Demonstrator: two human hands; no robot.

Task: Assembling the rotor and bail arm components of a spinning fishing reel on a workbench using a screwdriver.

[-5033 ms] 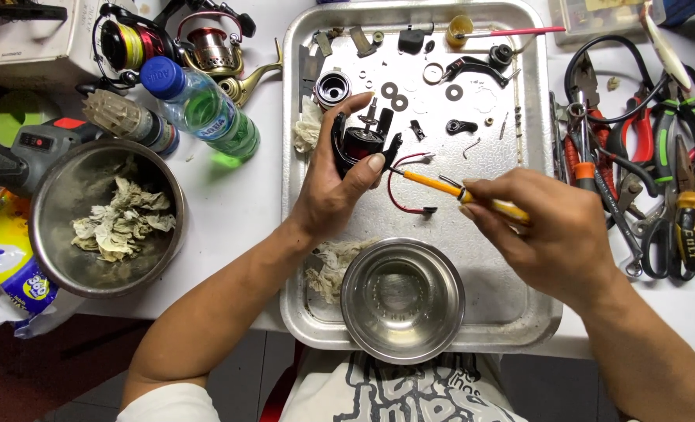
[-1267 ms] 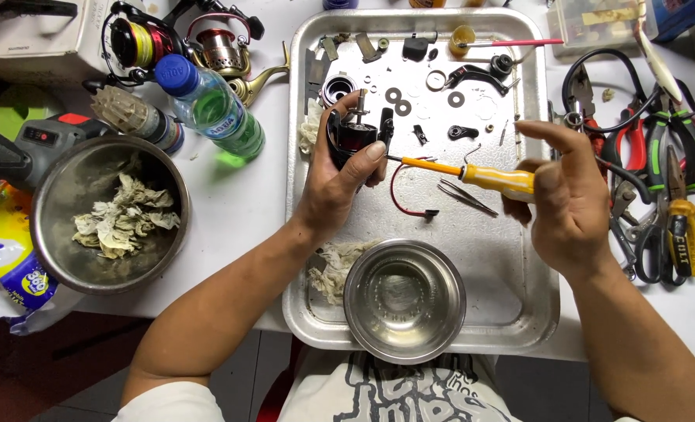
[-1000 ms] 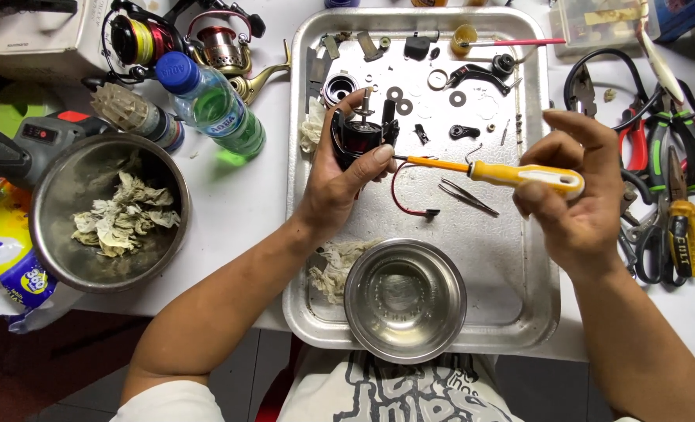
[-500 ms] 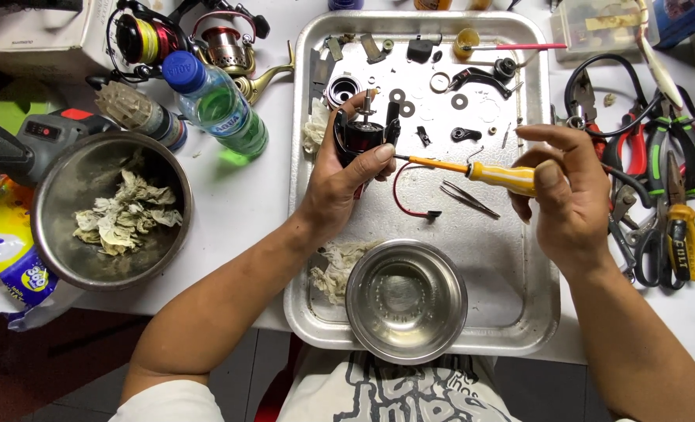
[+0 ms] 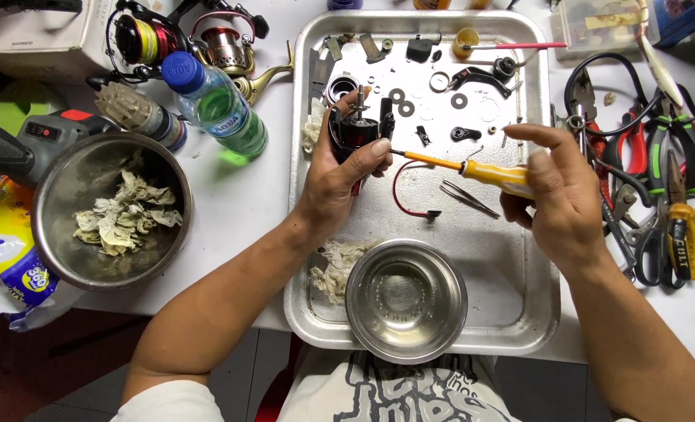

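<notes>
Over the metal tray (image 5: 519, 312) on the bench (image 5: 254, 203), the left hand (image 5: 336, 184) is closed around a black reel body (image 5: 355, 131), thumb across its side. The right hand (image 5: 555, 195) pinches the yellow handle of a screwdriver (image 5: 472, 168), whose tip meets the reel body just beside the left thumb. Beneath the shaft lie a red wire (image 5: 406, 191) and tweezers (image 5: 469, 198). 1 steel bowl (image 5: 406, 301) sits at the tray's near edge.
</notes>
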